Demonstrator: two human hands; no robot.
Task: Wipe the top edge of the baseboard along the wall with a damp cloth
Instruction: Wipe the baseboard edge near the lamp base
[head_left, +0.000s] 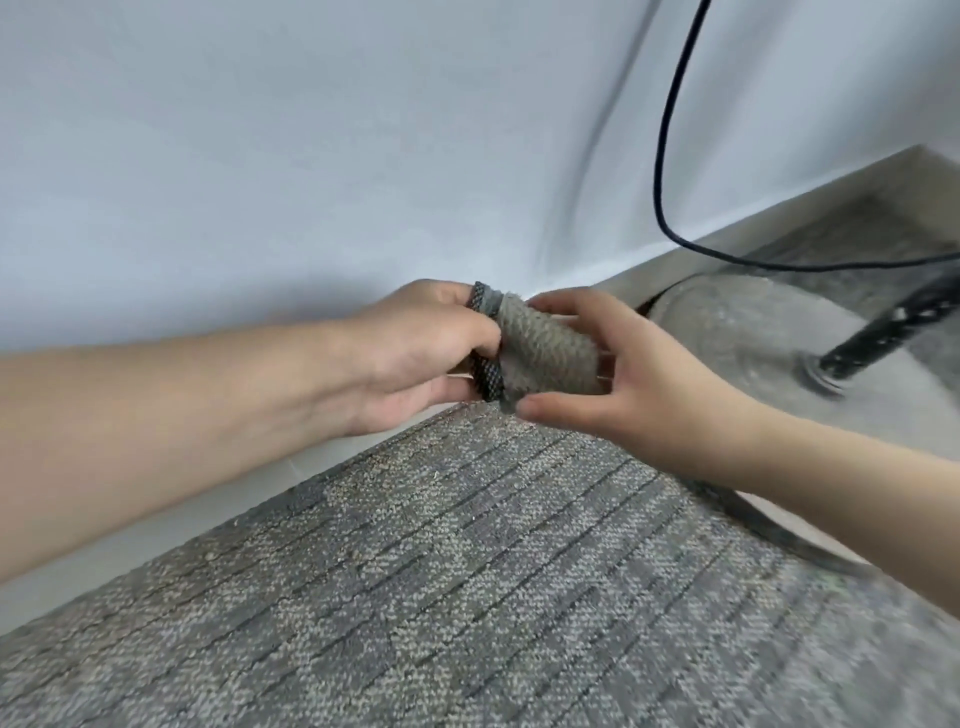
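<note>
A small folded grey cloth (545, 353) with a dark woven edge is held in mid-air between both hands, close to the wall's corner. My left hand (421, 358) grips its dark left edge with curled fingers. My right hand (634, 374) holds its right side, thumb under the cloth and fingers behind it. The pale grey baseboard (171, 525) runs along the foot of the white wall (260, 156), from lower left up to the corner; my left forearm covers much of it. Another stretch of baseboard (779, 208) continues to the right of the corner.
Grey patterned carpet (441, 571) fills the foreground. A black cable (662, 130) hangs down the wall and trails right. A pale round stand base (753, 332) with a black leg (883, 327) sits at the right, near the corner.
</note>
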